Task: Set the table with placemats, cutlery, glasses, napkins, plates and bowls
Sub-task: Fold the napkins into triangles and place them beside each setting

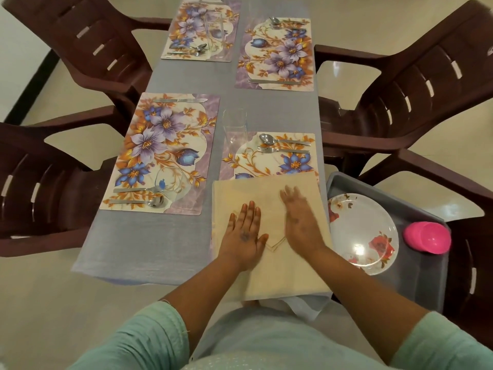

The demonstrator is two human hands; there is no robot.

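table (186, 76) | grey cloth (149, 249) | four placemats (162, 153) | glass (234, 124) | napkin (269, 271)

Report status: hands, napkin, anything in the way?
Both hands flat, left hand and right hand pressing the cream napkin. Napkin overlaps the near-right placemat. Floral plate and pink bowl wait on the grey tray.

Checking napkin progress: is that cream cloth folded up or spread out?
Spread out: the cream cloth lies flat over the near placemat, both hands pressing it.
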